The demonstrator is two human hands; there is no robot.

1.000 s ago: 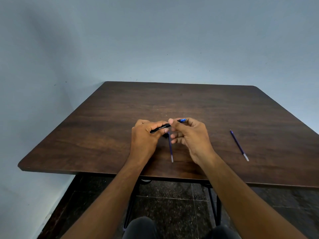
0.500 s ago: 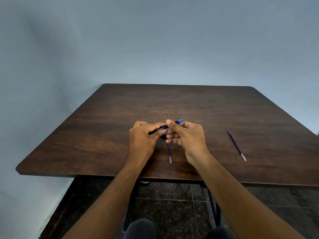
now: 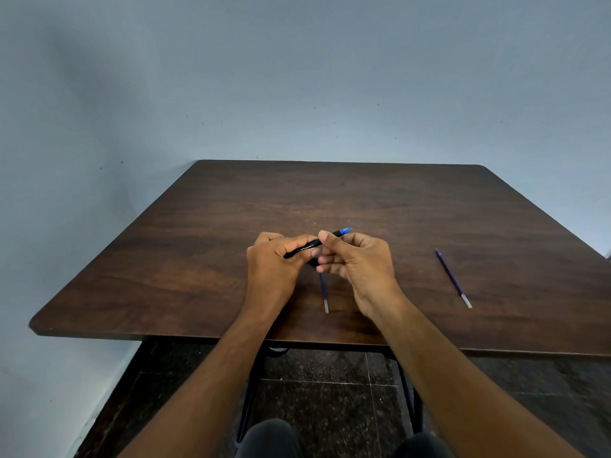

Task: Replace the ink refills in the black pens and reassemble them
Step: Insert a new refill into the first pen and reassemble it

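Note:
Both hands hold one black pen (image 3: 305,248) above the middle of the dark wooden table (image 3: 198,259). My left hand (image 3: 274,262) grips its barrel. My right hand (image 3: 355,259) pinches the end with the blue tip, which sticks out past my fingers. Below my hands a blue ink refill (image 3: 324,294) lies on the table, its upper end hidden by my fingers. A second blue refill (image 3: 453,278) rests on the table to the right, apart from my hands.
The table stands against a pale blue wall at the back and left. Its near edge runs just below my wrists. Dark tiled floor, black table legs and my knees show underneath.
The hands have stayed together on the pen, with only a slight shift of the fingers. The two refills have not moved on the table.

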